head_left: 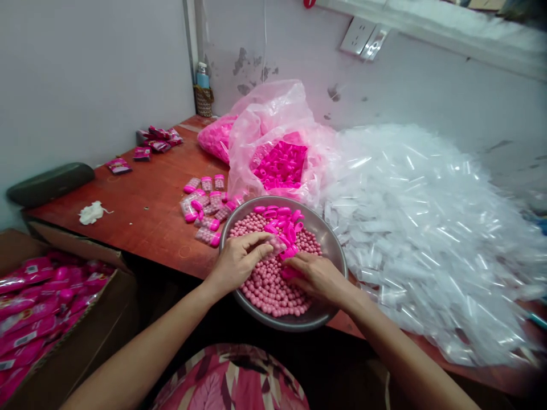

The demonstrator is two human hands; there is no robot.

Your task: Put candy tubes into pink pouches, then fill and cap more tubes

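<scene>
Over a grey metal bowl of pink beads, my left hand pinches a small clear container that looks to have beads inside. My right hand is inside the right half of the bowl with its fingers curled at a bright pink cap; the fingers partly cover it. Several loose pink caps lie on the beads toward the far side. Left of the bowl rest several filled containers with pink caps.
Behind the bowl stands an open plastic bag of pink caps. A big heap of clear plastic pieces covers the table's right. Pink packets, a dark case and crumpled white tissue lie left. A cardboard box holds pink packages.
</scene>
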